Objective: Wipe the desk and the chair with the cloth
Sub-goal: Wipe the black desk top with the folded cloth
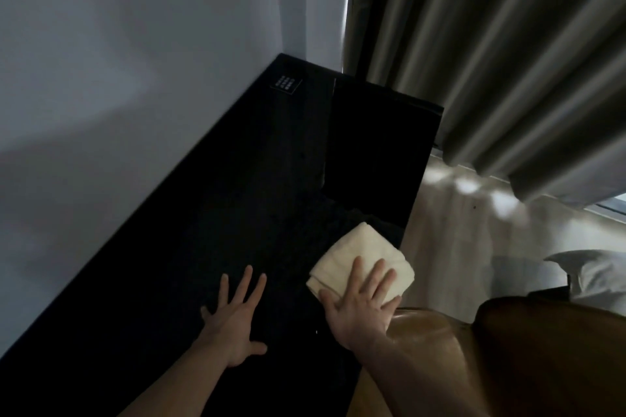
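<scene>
R hand (362,305) flat, fingers spread, presses folded cloth (364,252) on black desk (203,230); L hand (235,318) flat beside cloth, holding nothing. Brown chair (508,349), prob. leather, just beside desk.

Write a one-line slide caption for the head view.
Right hand presses a folded cloth flat on the black desk, left hand spread beside it.
</scene>
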Motion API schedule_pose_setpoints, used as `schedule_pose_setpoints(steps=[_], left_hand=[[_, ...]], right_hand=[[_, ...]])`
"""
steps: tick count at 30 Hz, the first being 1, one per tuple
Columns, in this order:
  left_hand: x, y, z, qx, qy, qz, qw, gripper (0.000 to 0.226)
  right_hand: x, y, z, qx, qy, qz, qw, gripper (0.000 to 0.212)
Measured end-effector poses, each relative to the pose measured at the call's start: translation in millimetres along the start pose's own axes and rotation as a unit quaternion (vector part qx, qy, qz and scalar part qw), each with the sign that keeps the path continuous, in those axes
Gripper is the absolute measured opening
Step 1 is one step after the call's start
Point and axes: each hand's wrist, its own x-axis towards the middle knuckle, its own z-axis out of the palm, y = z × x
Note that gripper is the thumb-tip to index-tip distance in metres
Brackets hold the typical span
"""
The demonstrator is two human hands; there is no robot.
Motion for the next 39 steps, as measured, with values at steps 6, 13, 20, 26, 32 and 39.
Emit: schedule_pose_setpoints(steps=[6, 13, 20, 26, 32, 39], left_hand=[[3.7, -0.6, 2.2, 0.009, -0.013, 0.002, 1.000, 0.132], [3.0, 3.4, -1.0, 0.009, -0.023, -0.011, 1.000, 0.132], [-2.8, 5.2, 2.7, -0.004, 0.024, -0.006, 1.000, 0.134], [2.6, 16.9, 28.9, -0.036, 0.164, -0.028, 0.985, 0.108], [33.4, 22.7, 21.6, 0.061, 0.307, 0.030, 0.949, 0.079], [91.7, 48.1, -47.2, 0.052, 0.328, 0.029, 0.943, 0.073]], right_hand=[[1.9, -4.2, 5.9, 0.003, 0.061, 0.006, 0.998, 0.097], [0.0, -1.9, 10.0, 0.003, 0.087, 0.005, 0.996, 0.096], [0.2, -4.2, 10.9, 0.008, 0.109, 0.015, 0.994, 0.097], [0.7, -4.1, 14.3, 0.013, 0.125, 0.018, 0.992, 0.097], [10.1, -3.4, 15.1, 0.021, 0.145, 0.032, 0.989, 0.097], [70.5, 7.9, -15.0, 0.036, 0.174, 0.032, 0.984, 0.098]])
